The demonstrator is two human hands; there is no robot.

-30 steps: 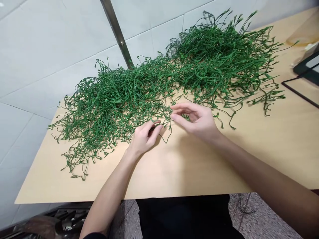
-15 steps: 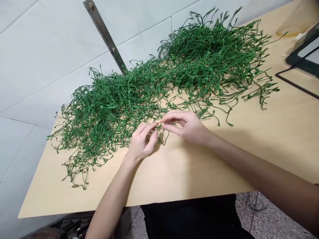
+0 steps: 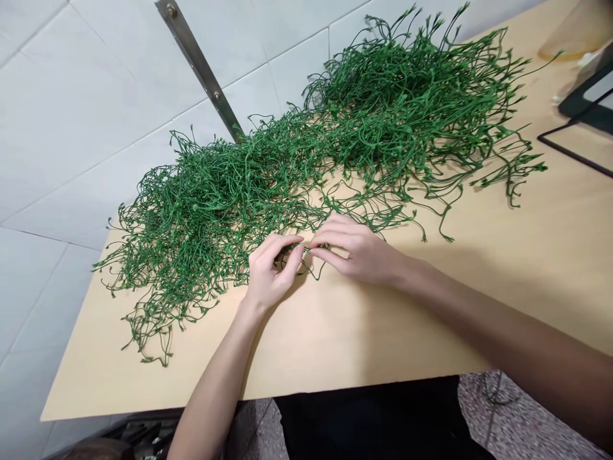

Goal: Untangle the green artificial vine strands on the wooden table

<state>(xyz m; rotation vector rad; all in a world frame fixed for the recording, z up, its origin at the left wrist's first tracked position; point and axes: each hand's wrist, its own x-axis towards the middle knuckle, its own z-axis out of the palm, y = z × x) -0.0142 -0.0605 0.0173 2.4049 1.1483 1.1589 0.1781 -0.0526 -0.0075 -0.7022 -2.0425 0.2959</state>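
Note:
A long heap of thin green artificial vine stems lies across the back of a light wooden table. My left hand and my right hand meet at the heap's front edge, fingertips almost touching. Both are closed in a pinch on one thin green stem that curls down onto the table between them. The stem's far end runs back into the heap.
A white tiled wall with a slanted metal bar rises behind the table. A black wire frame and a yellowish translucent object sit at the far right. Speckled floor shows below the table's front edge.
My right hand has come left and closed its fingers to meet the left hand on the stem. The camera has shifted slightly.

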